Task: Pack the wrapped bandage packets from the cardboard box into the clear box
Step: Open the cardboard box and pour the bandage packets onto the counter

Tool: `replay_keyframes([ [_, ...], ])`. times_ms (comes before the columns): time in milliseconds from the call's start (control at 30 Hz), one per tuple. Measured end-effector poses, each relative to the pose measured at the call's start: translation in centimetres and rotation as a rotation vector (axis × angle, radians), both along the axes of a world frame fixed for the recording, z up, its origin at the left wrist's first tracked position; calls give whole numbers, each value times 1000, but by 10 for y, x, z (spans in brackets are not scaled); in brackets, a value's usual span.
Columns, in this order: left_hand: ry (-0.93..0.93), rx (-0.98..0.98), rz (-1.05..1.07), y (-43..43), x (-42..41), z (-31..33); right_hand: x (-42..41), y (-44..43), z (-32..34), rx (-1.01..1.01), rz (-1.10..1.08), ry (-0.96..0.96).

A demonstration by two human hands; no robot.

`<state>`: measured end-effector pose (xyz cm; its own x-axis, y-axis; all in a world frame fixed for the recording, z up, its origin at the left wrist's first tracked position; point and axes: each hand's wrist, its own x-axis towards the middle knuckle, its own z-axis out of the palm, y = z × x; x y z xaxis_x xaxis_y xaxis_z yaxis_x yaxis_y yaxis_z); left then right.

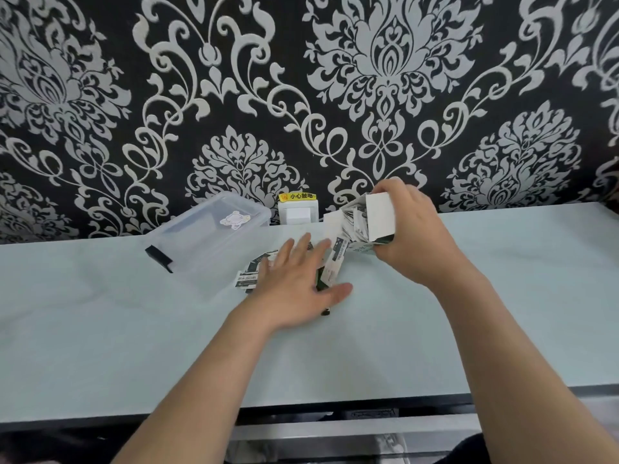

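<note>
- We see black wallpaper with silver damask scrolls (167,95) filling the upper half of the view
- Below it a pale blue-grey tabletop (134,329) runs from edge to edge
- A clear rectangular plastic box (207,249) with a black side latch (159,257) sits at the back left, near the wall; we cannot tell what lies inside
- The right hand (412,232) curls fingers and thumb round a small white cardboard box (378,216), tilted with its open mouth down and to the left
- The left hand (301,286) lies palm down, fingers straight and spread, over loose packets
- We see white, dark-printed wrapped bandage packets (335,266) crowding the carton's mouth, spilling below it and lying on the tabletop just beside the clear box
- A white wall socket (297,214) under a yellow warning label (298,196) stands between the two boxes
</note>
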<state>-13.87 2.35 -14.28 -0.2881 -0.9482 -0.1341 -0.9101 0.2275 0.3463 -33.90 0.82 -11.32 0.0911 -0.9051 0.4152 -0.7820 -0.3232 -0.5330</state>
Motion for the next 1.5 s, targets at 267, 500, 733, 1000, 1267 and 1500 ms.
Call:
replay_keyframes([
  [267, -221, 109, 137, 2, 2, -16, -4, 1, 0, -43, -86, 39],
  [500, -238, 105, 268, 5, 10, -12, 6, 1, 3, -142, -12, 38],
  [733, 537, -463, 199, 11, -3, 29, 24, -2, -6, -285, 13, 162],
  [1000, 1258, 75, 520, -2, -14, 39, 45, -1, -7, -354, 65, 162],
  [1267, 975, -102, 519, -11, 20, 33, 45, -4, -8, -354, 28, 107],
  [1500, 345, -332, 415, -2, 35, 12, 70, 2, -7, -212, -22, 321],
])
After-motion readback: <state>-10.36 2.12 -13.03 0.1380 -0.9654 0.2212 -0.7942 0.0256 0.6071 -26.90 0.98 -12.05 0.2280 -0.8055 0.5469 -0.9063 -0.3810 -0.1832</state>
